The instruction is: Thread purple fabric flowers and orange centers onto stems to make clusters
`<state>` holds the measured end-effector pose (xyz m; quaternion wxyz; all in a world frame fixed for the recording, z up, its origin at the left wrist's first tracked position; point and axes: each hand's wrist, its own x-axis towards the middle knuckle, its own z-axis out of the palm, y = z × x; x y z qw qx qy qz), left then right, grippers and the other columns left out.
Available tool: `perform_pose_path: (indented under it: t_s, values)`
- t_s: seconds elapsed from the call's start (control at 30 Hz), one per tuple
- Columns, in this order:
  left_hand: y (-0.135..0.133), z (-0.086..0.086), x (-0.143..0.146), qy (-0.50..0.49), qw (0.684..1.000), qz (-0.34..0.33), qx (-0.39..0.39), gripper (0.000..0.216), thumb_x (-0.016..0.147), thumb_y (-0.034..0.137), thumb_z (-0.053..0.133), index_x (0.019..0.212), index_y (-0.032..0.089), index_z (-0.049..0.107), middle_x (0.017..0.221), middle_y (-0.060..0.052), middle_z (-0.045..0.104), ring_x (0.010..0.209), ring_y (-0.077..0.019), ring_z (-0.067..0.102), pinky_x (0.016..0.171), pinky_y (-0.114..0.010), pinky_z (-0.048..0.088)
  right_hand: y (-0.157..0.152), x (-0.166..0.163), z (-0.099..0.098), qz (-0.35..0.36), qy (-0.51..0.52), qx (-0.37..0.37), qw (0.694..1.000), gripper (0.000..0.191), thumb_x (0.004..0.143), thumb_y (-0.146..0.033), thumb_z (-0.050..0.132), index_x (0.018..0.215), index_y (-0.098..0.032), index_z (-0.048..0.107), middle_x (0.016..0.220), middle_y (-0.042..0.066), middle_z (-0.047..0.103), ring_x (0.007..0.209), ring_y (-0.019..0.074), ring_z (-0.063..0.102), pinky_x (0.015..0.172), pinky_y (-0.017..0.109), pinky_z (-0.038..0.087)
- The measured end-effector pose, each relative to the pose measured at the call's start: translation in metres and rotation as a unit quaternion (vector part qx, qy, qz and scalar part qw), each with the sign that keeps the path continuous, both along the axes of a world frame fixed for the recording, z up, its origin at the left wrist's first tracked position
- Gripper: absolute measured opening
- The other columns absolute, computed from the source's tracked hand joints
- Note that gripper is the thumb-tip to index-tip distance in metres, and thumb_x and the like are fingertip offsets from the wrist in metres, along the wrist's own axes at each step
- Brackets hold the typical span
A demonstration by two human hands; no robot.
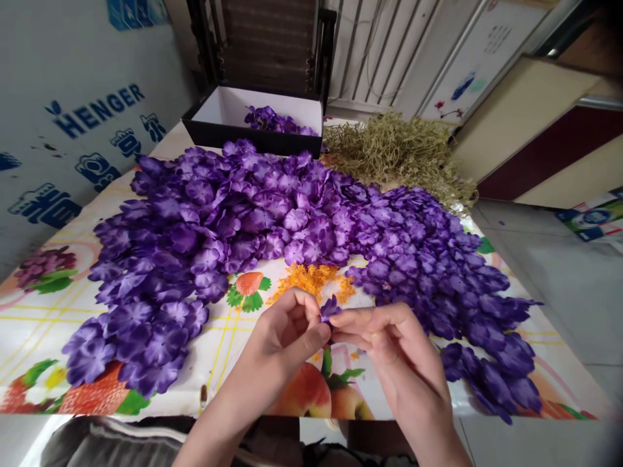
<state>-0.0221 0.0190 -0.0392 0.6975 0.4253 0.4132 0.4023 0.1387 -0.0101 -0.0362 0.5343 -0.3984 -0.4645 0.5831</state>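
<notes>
Between my two hands is a small purple artificial flower (329,307), mostly covered by fingertips. My left hand (292,334) pinches it from the left, thumb against the fingers. My right hand (389,334) has its fingertips pressed together on the flower's right side. Just beyond the hands lies a small heap of tiny orange flower centres (309,280). A wide arc of loose purple fabric petals (272,207) spreads over the table around them, with smaller petals on the right.
A black box (253,133) with white inside holds purple flowers at the back. Beside it sits a bundle of olive-green stems (394,146). The fruit-patterned tablecloth (39,331) covers the table. A white fridge-like panel marked HENGER (97,110) stands left; a chair (267,45) stands behind.
</notes>
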Motion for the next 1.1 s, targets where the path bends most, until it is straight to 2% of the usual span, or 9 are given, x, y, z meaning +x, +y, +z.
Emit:
perform_pose_path:
  t_s: [0.3, 0.5, 0.8, 0.97, 1.1]
  values:
    - [0.001, 0.005, 0.004, -0.018, 1.000, 0.016, -0.006, 0.019, 0.083, 0.030, 0.068, 0.078, 0.016, 0.055, 0.072, 0.002, 0.055, 0.071, -0.0100, 0.051, 0.066, -0.019, 0.042, 0.004, 0.000, -0.012, 0.008, 0.111, 0.023, 0.993, 0.015, 0.098, -0.024, 0.045, 0.099, -0.026, 0.059, 0.110, 0.004, 0.071, 0.104, 0.0215, 0.067, 0.088, 0.042, 0.057]
    - [0.000, 0.006, 0.005, -0.027, 0.999, 0.031, -0.009, 0.021, 0.080, 0.030, 0.071, 0.076, 0.015, 0.057, 0.071, 0.002, 0.056, 0.070, -0.0100, 0.052, 0.065, -0.019, 0.044, 0.003, 0.002, -0.011, 0.000, 0.122, 0.016, 0.992, 0.016, 0.098, -0.021, 0.044, 0.100, -0.026, 0.060, 0.111, 0.003, 0.071, 0.107, 0.0215, 0.066, 0.089, 0.043, 0.057]
    - [-0.003, 0.003, 0.004, -0.018, 0.999, 0.042, 0.010, 0.016, 0.082, 0.028, 0.070, 0.079, 0.017, 0.059, 0.073, 0.001, 0.057, 0.070, -0.0110, 0.054, 0.064, -0.020, 0.044, 0.003, 0.001, -0.010, 0.012, 0.108, 0.013, 0.994, 0.017, 0.098, -0.022, 0.045, 0.099, -0.027, 0.061, 0.110, 0.002, 0.071, 0.106, 0.0191, 0.066, 0.090, 0.038, 0.056]
    - [-0.004, 0.001, 0.005, 0.005, 1.000, 0.025, 0.011, 0.021, 0.079, 0.031, 0.072, 0.079, 0.018, 0.056, 0.077, 0.001, 0.057, 0.075, -0.0124, 0.055, 0.069, -0.022, 0.044, -0.003, -0.001, -0.002, -0.014, 0.031, 0.001, 0.999, 0.017, 0.099, -0.024, 0.045, 0.099, -0.029, 0.061, 0.109, 0.001, 0.069, 0.104, 0.0175, 0.065, 0.092, 0.035, 0.054]
    - [-0.006, 0.002, 0.005, 0.051, 0.999, 0.020, 0.005, 0.021, 0.087, 0.036, 0.062, 0.078, 0.017, 0.056, 0.071, 0.002, 0.051, 0.068, -0.0110, 0.048, 0.062, -0.021, 0.039, -0.006, -0.001, -0.001, -0.018, -0.007, 0.011, 1.000, 0.019, 0.099, -0.024, 0.044, 0.103, -0.030, 0.061, 0.109, 0.001, 0.068, 0.103, 0.0188, 0.066, 0.091, 0.038, 0.055]
